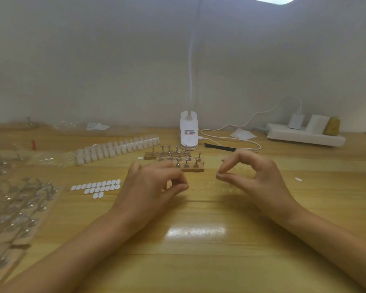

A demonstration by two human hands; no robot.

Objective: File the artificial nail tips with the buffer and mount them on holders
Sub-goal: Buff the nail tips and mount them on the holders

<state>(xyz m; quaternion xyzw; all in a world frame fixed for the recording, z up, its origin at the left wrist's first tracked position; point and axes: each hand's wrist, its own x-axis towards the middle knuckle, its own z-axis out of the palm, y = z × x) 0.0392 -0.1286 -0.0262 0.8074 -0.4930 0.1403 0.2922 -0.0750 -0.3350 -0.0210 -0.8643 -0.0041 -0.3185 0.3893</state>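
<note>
left hand (pixel 154 187): grip closed, thumb against curled fingers, low over the worktop (pixel 199 261). cannot tell whether anything is pinched. right hand (pixel 254 176): thumb and forefinger form a ring, ends nearly meeting; cannot tell if a clear tip sits between them.

risks (judgement): a tip this small and pale could slip from either grip and be lost against the glare on the wood. both grips sit just short of the holders (pixel 178 162), so a forward reach could knock those top-heavy stems over. a loose white oval (pixel 298 179) right of the right grip already lies astray.

containers, near to far:
- clear bags (pixel 19 210), well left of the left grip: metal holders inside, count unreadable.
- adhesive pads (pixel 97 187), left of the left grip: in rows, some spaces bare.
- wooden blocks (pixel 193 169), just beyond both grips: upright holders, none visibly carrying a tip.
- nail tips (pixel 118 148), beyond and left: on one long strip.
- black stick (pixel 220 147), beyond the right grip: probably the buffer, untouched.
- lamp base (pixel 189 132), then power strip (pixel 304 137), farthest.
</note>
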